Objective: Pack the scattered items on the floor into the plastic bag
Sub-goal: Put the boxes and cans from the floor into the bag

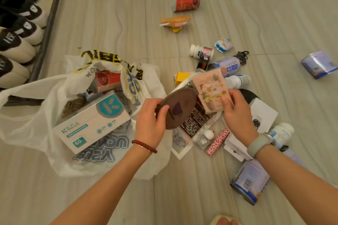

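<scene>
Floor (237, 14): pale tiles under everything, with a row of shoes (16, 29) along the left edge.
Plastic bag (45, 115): white, lying open on the floor left of my hands, mouth towards me.
Tissue box (91, 120): white and teal, sticking out of the bag's mouth; a red packet (108, 78) sits deeper in behind it.
Scattered pile (228, 71): bottles, cans and small boxes, on the floor right of the bag, under and beyond my right hand.
Red can (186, 1): on its side, well apart at the top, a small toy (175, 22) just below it.
Blue can (319, 64): on its side at the far right, alone.
Left hand (150, 126): fingers curled round the rim of a dark round disc (179, 107), held above the floor.
Right hand (237, 113): pinching a pink illustrated card box (210, 89), touching the disc's upper edge.
</scene>
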{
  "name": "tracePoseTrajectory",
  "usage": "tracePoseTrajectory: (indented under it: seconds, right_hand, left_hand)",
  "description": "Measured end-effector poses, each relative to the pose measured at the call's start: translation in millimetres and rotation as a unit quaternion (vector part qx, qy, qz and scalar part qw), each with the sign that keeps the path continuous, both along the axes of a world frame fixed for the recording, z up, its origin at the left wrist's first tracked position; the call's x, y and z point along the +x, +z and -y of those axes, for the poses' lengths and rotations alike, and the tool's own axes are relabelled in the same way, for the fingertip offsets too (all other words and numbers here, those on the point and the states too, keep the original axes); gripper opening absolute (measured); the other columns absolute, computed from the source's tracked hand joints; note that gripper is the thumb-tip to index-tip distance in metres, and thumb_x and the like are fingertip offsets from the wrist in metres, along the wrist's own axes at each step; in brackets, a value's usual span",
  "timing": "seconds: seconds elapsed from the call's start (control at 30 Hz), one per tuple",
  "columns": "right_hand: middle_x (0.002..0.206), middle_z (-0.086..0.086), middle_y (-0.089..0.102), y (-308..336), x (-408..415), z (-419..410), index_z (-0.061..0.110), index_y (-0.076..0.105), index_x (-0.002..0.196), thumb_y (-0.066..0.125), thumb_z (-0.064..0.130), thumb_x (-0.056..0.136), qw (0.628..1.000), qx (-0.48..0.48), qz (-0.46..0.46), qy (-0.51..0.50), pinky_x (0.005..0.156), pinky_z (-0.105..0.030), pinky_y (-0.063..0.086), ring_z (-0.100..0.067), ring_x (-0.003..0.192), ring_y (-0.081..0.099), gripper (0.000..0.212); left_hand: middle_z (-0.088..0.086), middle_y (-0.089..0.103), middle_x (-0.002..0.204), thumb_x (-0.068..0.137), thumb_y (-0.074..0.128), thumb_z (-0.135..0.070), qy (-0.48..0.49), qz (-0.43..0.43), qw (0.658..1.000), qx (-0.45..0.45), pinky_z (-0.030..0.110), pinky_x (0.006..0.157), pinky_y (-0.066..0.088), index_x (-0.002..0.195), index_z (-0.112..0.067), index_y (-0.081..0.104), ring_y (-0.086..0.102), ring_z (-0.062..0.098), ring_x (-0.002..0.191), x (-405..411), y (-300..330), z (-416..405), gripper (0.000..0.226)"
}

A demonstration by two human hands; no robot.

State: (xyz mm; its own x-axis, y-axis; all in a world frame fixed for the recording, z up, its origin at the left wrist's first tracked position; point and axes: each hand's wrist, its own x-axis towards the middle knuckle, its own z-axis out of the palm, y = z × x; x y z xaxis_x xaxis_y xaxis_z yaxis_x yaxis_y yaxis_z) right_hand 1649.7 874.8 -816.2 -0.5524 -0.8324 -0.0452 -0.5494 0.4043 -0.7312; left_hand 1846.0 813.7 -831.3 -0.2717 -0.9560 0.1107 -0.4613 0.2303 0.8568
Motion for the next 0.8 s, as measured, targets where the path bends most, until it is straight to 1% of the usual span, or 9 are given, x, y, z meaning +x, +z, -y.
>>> tracePoseTrajectory:
  seconds: [0.1,0.2,0.27,0.33,0.43,0.57,0.67,0.73,0.8]
  right_hand:
    - [0.104,-0.001,0.055,20.4,22.2,17.0,0.004,0.05,0.118,0.044,0.013,0.094,0.999,-0.034,0.029,0.019,0.078,-0.027,0.04,-0.014,0.095,0.052,0.026]
    - [0.1,-0.009,0.062,33.9,56.9,34.1,0.012,0.049,0.121,0.047,0.013,0.093,0.989,-0.039,0.129,0.068,0.077,-0.042,0.05,-0.02,0.089,0.059,0.028]
    - [0.088,-0.011,0.064,39.0,82.1,42.4,0.015,0.05,0.12,0.051,0.013,0.09,0.981,0.012,0.153,0.119,0.075,-0.043,0.052,-0.022,0.076,0.061,0.03]
    - [0.086,-0.004,0.065,37.5,105.5,43.0,0.016,0.052,0.118,0.053,0.017,0.088,0.972,0.109,0.068,0.198,0.072,-0.032,0.048,-0.02,0.075,0.061,0.03]
    - [0.107,-0.01,0.065,30.4,135.9,33.7,0.015,0.052,0.12,0.052,0.02,0.087,0.954,0.188,0.0,0.232,0.08,-0.03,0.044,-0.027,0.099,0.06,0.033]
    - [0.119,-0.016,0.06,23.4,156.7,35.6,0.008,0.049,0.125,0.049,0.015,0.091,0.965,0.138,0.094,0.201,0.095,-0.043,0.047,-0.031,0.107,0.058,0.035]
    - [0.11,-0.021,0.063,15.9,162.9,43.2,0.001,0.054,0.115,0.043,0.005,0.09,0.946,0.118,0.167,0.25,0.091,-0.051,0.048,-0.035,0.103,0.06,0.028]
    - [0.109,-0.022,0.064,6.4,161.5,45.1,0.003,0.051,0.121,0.043,0.008,0.092,0.934,0.133,0.117,0.31,0.091,-0.048,0.047,-0.035,0.103,0.059,0.031]
    - [0.117,-0.015,0.059,-3.1,155.3,45.0,0.01,0.043,0.131,0.043,0.016,0.095,0.912,0.145,-0.012,0.384,0.089,-0.04,0.045,-0.031,0.111,0.052,0.037]
  left_hand:
    - [-0.012,0.054,0.078,0.087,0.05,-0.022,0.131,-0.094,0.987,0.011,0.012,0.067,0.042,0.093,-0.017,0.054,0.052,0.001,0.073,34.6,29.9,15.3,0.009]
    - [-0.001,0.06,0.084,0.091,0.052,-0.016,0.214,-0.078,0.973,0.04,0.022,0.075,0.046,0.1,-0.008,0.058,0.056,0.013,0.08,79.5,48.5,32.1,0.013]
    - [0.007,0.061,0.09,0.091,0.05,-0.014,0.206,-0.02,0.975,0.085,0.032,0.079,0.047,0.102,-0.007,0.062,0.057,0.02,0.086,110.2,49.9,35.4,0.018]
    - [0.01,0.063,0.092,0.09,0.052,-0.015,0.172,0.069,0.974,0.127,0.036,0.082,0.047,0.104,-0.008,0.065,0.058,0.023,0.088,135.3,45.1,29.2,0.02]
    - [0.013,0.066,0.106,0.089,0.055,-0.017,0.121,0.157,0.962,0.185,0.037,0.091,0.047,0.112,-0.007,0.063,0.06,0.029,0.1,154.5,31.2,10.7,0.027]
    - [0.016,0.065,0.112,0.087,0.057,-0.016,0.172,0.149,0.958,0.174,0.033,0.09,0.044,0.115,-0.007,0.061,0.059,0.03,0.105,147.5,17.0,-8.8,0.029]
    - [0.012,0.064,0.11,0.087,0.058,-0.013,0.214,0.115,0.964,0.109,0.033,0.088,0.045,0.114,-0.01,0.059,0.058,0.026,0.102,136.5,14.3,-12.3,0.027]
    - [0.009,0.064,0.111,0.087,0.057,-0.013,0.208,0.116,0.968,0.083,0.035,0.09,0.045,0.113,-0.01,0.059,0.057,0.025,0.102,130.8,12.7,-11.0,0.026]
    - [0.008,0.064,0.113,0.088,0.056,-0.016,0.194,0.128,0.97,0.065,0.035,0.09,0.044,0.113,-0.011,0.059,0.057,0.025,0.103,126.9,10.2,-8.8,0.025]
